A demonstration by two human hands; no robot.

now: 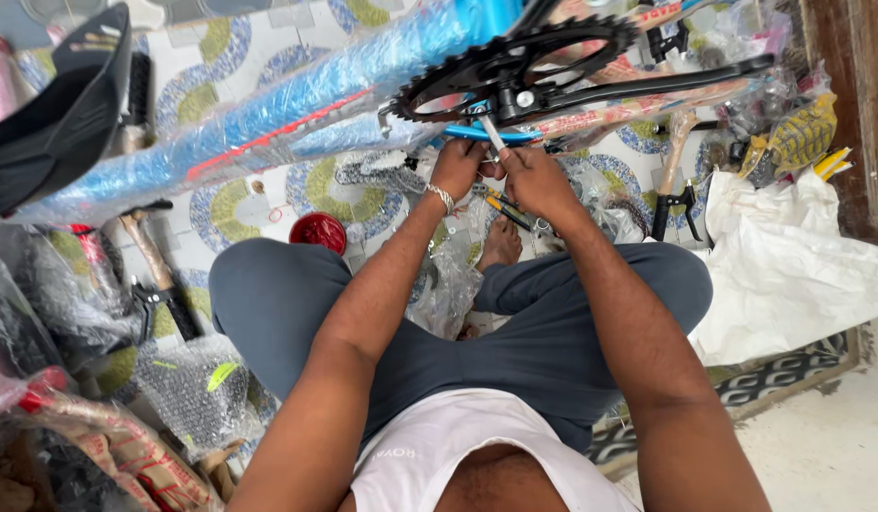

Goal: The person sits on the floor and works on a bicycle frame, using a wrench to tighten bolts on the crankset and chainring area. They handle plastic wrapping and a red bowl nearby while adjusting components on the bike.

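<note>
A blue bicycle frame (268, 109) wrapped in clear plastic lies across the tiled floor in front of me. Its black chainring (515, 62) and crank arm (666, 81) sit at the top centre. My left hand (455, 166), with a metal bracelet on the wrist, grips near a blue part (477, 133) just below the chainring. My right hand (534, 180) is closed around a silver tool (491, 133) that points up toward the crank axle. Both hands touch each other under the chainring.
A black saddle (59, 114) is at the upper left. A red round lid (317, 231) lies on the floor by my left knee. A hammer (154, 261), wrapped bike parts and bubble wrap crowd the left. White sheeting (790, 256) lies at the right.
</note>
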